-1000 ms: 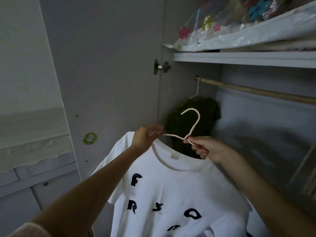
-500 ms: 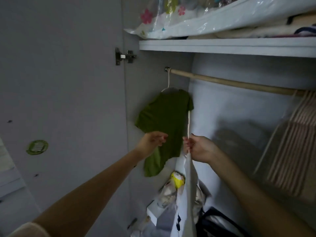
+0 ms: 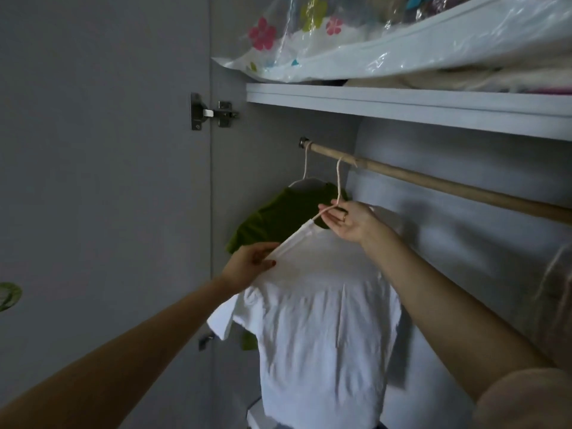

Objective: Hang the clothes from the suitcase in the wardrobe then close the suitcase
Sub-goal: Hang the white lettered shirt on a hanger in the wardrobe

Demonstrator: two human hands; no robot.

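Observation:
A white T-shirt [image 3: 318,320] hangs on a pale hanger [image 3: 339,178] whose hook sits over the wooden rod [image 3: 433,184] inside the wardrobe. My left hand [image 3: 247,264] pinches the shirt's left shoulder at the hanger's end. My right hand [image 3: 349,221] touches the hanger's neck just below the hook, its fingers straight. Behind the white shirt, a green T-shirt [image 3: 278,218] hangs on its own hanger at the rod's left end. The suitcase is out of view.
A white shelf [image 3: 402,103] runs above the rod and carries a flowered plastic storage bag [image 3: 340,57]. The grey wardrobe door [image 3: 108,181] stands open on the left, with its hinge [image 3: 210,113] showing. A pale garment [image 3: 557,289] hangs at the far right.
The white shirt's hanger went up and its hook now sits over the rod, beside the green shirt. My right hand's fingers straightened, and my left hand took hold of the shirt's shoulder.

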